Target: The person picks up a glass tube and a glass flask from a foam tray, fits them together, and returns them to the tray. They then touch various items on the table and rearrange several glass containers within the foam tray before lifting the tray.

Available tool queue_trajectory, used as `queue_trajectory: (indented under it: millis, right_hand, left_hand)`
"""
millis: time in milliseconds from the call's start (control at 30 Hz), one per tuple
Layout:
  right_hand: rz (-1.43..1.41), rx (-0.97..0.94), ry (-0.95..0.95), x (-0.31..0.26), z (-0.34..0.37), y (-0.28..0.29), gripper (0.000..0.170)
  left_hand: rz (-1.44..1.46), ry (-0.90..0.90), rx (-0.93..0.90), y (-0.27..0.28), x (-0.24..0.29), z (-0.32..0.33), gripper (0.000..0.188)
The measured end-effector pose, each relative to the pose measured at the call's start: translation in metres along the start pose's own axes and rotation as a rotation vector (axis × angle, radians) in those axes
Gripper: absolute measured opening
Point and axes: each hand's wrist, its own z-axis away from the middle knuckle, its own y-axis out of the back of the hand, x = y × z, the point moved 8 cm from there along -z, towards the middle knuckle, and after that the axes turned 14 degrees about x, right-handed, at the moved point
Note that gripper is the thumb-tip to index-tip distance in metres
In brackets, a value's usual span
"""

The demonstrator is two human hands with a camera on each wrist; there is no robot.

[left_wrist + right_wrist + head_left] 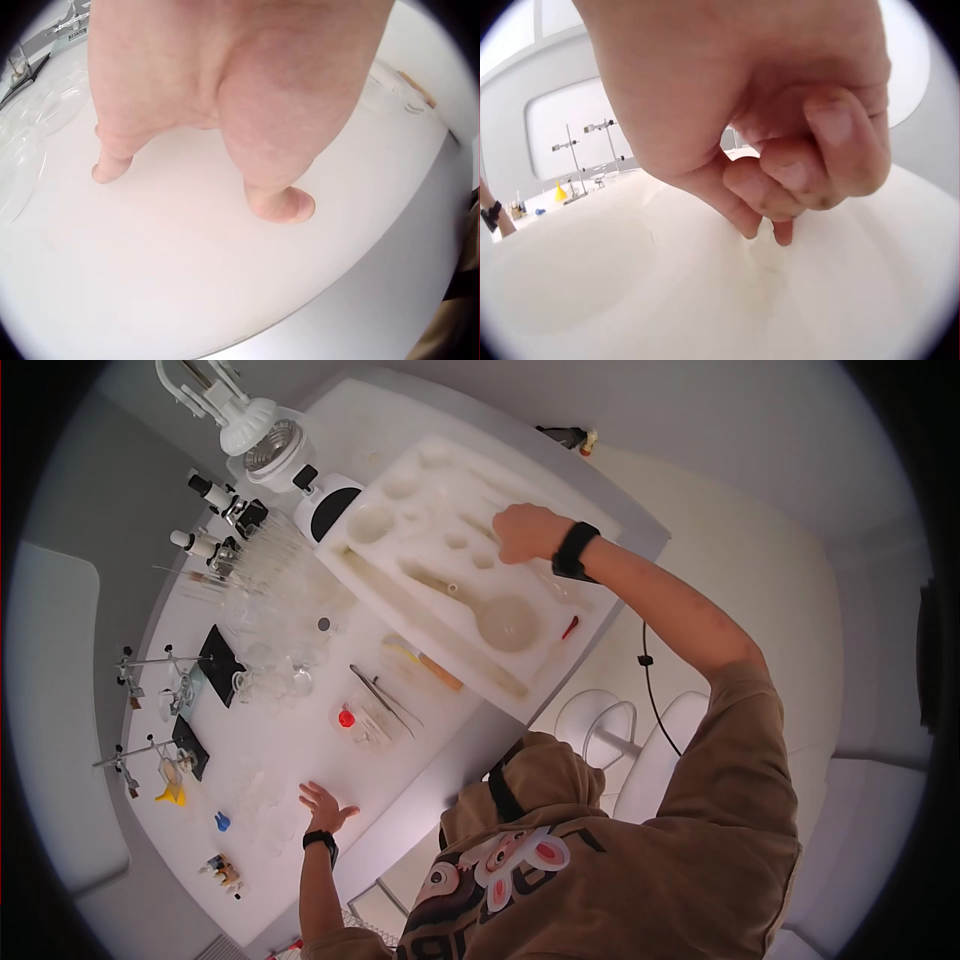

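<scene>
My right hand [528, 533] is over a thick white foam tray [420, 542] with round and long hollows. In the right wrist view, thumb and forefinger reach down into a narrow groove and pinch a small clear piece [764, 229], mostly hidden by the fingers; its kind I cannot tell. The other fingers are curled in. My left hand [326, 807] has its fingers spread, palm down, at the white table [187, 277] near its front edge; it holds nothing. Clear, flat, round pieces [21, 169] lie to its left in the left wrist view.
Tweezers [386, 700] and a red-capped item [346, 717] lie between the hands. A small red object [570, 627] rests on the foam. Farther back are piled clear glassware [265, 620], two microscopes [222, 510], clamp stands [150, 660], a yellow funnel [172, 794] and a blue piece [222, 821].
</scene>
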Motion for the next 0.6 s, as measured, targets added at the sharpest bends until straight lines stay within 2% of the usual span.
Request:
queue_trajectory:
  millis: [33, 133, 167, 233, 267, 333, 367, 433, 467, 533, 600]
  right_hand:
    - [-0.004, -0.003, -0.006, -0.002, -0.004, 0.001, 0.023]
    - [-0.128, -0.219, -0.265, 0.014, -0.008, -0.017, 0.024]
    - [-0.13, -0.219, -0.267, 0.013, -0.003, -0.016, 0.024]
    - [-0.051, -0.022, -0.172, 0.01, 0.002, 0.002, 0.023]
    - [-0.052, -0.022, -0.174, 0.013, 0.006, 0.001, 0.023]
    - [-0.01, 0.211, -0.006, 0.009, 0.009, 0.016, 0.022]
    - [-0.011, 0.211, -0.011, 0.014, 0.013, 0.017, 0.022]
    - [-0.149, 0.216, 0.209, 0.007, 0.025, 0.022, 0.02]
    - [-0.15, 0.221, 0.201, 0.012, 0.027, 0.02, 0.02]
    - [-0.077, 0.268, 0.362, 0.009, 0.035, 0.014, 0.015]
    - [0.014, 0.238, 0.395, 0.003, 0.035, 0.014, 0.012]
  left_hand:
    - [0.034, 0.014, 0.0, 0.003, 0.002, 0.002, 0.139]
    - [0.066, 0.033, 0.003, 0.006, 0.004, 0.005, 0.138]
    - [0.07, 0.04, 0.009, 0.007, 0.003, 0.004, 0.138]
    - [0.068, 0.037, 0.009, 0.006, 0.002, 0.003, 0.138]
    - [0.064, 0.035, 0.005, 0.006, 0.003, 0.004, 0.138]
    - [0.069, 0.041, -0.003, 0.007, 0.004, 0.005, 0.139]
    - [0.077, 0.048, -0.009, 0.008, 0.004, 0.005, 0.139]
    - [0.021, 0.007, -0.011, 0.011, 0.008, 0.006, 0.137]
    - [-0.03, -0.03, -0.015, 0.012, 0.009, 0.006, 0.138]
    - [-0.042, -0.038, -0.015, 0.012, 0.009, 0.006, 0.137]
    - [-0.048, -0.04, -0.014, 0.007, 0.005, 0.002, 0.137]
